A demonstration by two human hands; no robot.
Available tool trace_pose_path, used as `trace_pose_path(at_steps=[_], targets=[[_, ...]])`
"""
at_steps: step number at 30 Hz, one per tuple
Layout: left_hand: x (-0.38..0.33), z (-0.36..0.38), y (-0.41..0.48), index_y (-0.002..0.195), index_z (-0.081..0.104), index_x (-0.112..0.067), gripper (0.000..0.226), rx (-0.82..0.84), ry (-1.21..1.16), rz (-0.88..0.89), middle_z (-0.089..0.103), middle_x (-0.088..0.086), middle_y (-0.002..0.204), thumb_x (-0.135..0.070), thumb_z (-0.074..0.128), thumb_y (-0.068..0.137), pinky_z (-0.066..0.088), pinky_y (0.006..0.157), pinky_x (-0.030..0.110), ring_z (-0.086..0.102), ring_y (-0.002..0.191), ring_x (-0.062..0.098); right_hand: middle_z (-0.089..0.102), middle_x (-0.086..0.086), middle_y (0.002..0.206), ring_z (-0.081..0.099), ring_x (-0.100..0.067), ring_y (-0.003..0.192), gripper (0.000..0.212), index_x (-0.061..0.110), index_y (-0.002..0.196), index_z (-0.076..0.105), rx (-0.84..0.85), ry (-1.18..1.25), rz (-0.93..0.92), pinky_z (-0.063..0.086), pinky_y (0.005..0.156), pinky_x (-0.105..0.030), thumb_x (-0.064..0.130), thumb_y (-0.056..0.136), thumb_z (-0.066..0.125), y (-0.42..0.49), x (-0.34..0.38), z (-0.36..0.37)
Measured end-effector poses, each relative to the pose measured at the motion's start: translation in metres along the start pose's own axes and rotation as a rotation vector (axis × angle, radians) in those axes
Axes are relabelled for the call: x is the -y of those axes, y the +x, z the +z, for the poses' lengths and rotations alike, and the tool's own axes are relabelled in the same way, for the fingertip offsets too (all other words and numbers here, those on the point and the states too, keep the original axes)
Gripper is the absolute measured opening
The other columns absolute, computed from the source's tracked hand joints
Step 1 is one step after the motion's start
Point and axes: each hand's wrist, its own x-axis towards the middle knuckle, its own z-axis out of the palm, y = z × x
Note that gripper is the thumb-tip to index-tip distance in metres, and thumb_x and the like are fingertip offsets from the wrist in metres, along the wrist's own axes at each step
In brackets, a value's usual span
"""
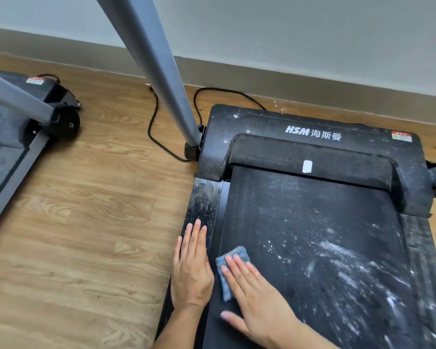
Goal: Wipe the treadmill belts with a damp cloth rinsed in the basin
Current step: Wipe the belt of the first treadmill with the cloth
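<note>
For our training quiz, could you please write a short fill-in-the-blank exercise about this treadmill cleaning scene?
1. The right hand presses a folded ____ cloth onto the belt with straight fingers.
2. The left hand lies flat on the side rail and holds ____.
3. The motor cover bears the white letters ____.

Missing words: blue; nothing; HSM.

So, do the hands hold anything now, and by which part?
Nothing is gripped. The right hand presses its straight fingers flat on the middle of the blue cloth on the belt; the left hand rests flat on the side rail.
</note>
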Motion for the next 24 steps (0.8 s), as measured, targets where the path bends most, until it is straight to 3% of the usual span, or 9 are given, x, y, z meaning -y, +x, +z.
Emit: trace_pose_path(at_steps=[4,7,10,12,15,18,19,21,24], targets=[[-0.002,0.0,0.0,0.158,0.045,-0.012,0.061,0.028,0.02,-0.01,0.029,0.0,0.172,-0.013,0.041,0.098,0.029,0.125,0.048,0.024,0.16,0.019,0.009,-0.021,0.172,0.008,-0.035,0.161,0.076,0.001,0.164,0.017,-0.072,0.024,0.233,0.019,0.128,-0.051,0.048,0.104,0.024,0.091,-0.066,-0.022],[-0.005,-0.001,0.001,0.159,0.043,-0.013,0.057,0.038,0.054,-0.026,0.026,-0.002,0.173,-0.015,0.041,0.102,0.028,0.127,0.047,0.02,0.161,0.016,-0.011,-0.019,0.172,-0.01,-0.033,0.161,0.084,0.002,0.165,-0.002,-0.01,0.062,0.419,0.008,0.13,-0.05,0.044,0.093,0.007,0.148,-0.114,-0.055],[-0.006,-0.001,0.0,0.16,0.042,-0.013,0.057,0.045,0.079,-0.033,0.024,-0.002,0.173,-0.018,0.039,0.103,0.027,0.127,0.047,0.02,0.161,0.016,-0.014,-0.019,0.172,-0.015,-0.032,0.16,0.087,0.002,0.165,-0.005,0.012,0.079,0.444,0.0,0.131,-0.048,0.048,0.093,0.008,0.144,-0.115,-0.06],[-0.006,-0.002,0.001,0.161,0.04,-0.013,0.058,0.046,0.079,-0.034,0.023,-0.001,0.174,-0.019,0.038,0.103,0.028,0.127,0.048,0.019,0.161,0.017,-0.014,-0.021,0.172,-0.015,-0.033,0.16,0.089,0.0,0.165,-0.002,0.033,0.112,0.373,0.004,0.131,-0.049,0.051,0.094,0.017,0.106,-0.086,-0.047],[-0.007,-0.002,0.001,0.162,0.038,-0.013,0.061,0.051,0.087,-0.026,0.021,-0.001,0.174,-0.02,0.039,0.101,0.028,0.126,0.048,0.019,0.161,0.018,0.01,-0.028,0.17,0.007,-0.04,0.16,0.091,-0.005,0.162,0.021,0.04,0.029,0.16,0.018,0.124,-0.05,0.057,0.097,0.039,0.016,-0.025,-0.012],[-0.005,-0.002,0.0,0.162,0.038,-0.012,0.063,0.05,0.086,-0.025,0.021,0.0,0.174,-0.018,0.041,0.1,0.028,0.126,0.049,0.02,0.161,0.018,0.043,-0.024,0.16,0.023,-0.043,0.156,0.069,-0.006,0.156,0.034,0.143,-0.135,0.04,0.023,0.119,-0.048,0.044,0.11,0.024,-0.042,0.005,0.011],[-0.005,-0.001,0.0,0.162,0.038,-0.012,0.063,0.049,0.085,-0.025,0.021,-0.001,0.174,-0.018,0.042,0.099,0.028,0.126,0.049,0.02,0.161,0.019,0.043,-0.022,0.16,0.026,-0.042,0.156,0.071,-0.005,0.157,0.035,0.162,-0.161,0.029,0.023,0.119,-0.047,0.047,0.111,0.02,-0.042,-0.002,0.01],[-0.005,-0.001,0.001,0.162,0.038,-0.013,0.065,0.051,0.082,-0.026,0.021,-0.001,0.175,-0.017,0.045,0.097,0.028,0.126,0.049,0.02,0.161,0.019,0.033,-0.023,0.164,0.032,-0.04,0.154,0.098,-0.004,0.157,0.036,0.11,-0.116,0.079,0.023,0.119,-0.047,0.076,0.101,0.025,-0.017,-0.029,0.001],[-0.006,-0.001,0.0,0.162,0.037,-0.014,0.065,0.054,0.092,-0.036,0.021,-0.002,0.175,-0.018,0.046,0.098,0.028,0.126,0.049,0.02,0.161,0.018,0.001,-0.022,0.172,0.003,-0.038,0.16,0.116,-0.001,0.164,0.011,0.034,-0.006,0.315,0.008,0.129,-0.045,0.089,0.092,0.018,0.059,-0.091,-0.034]])
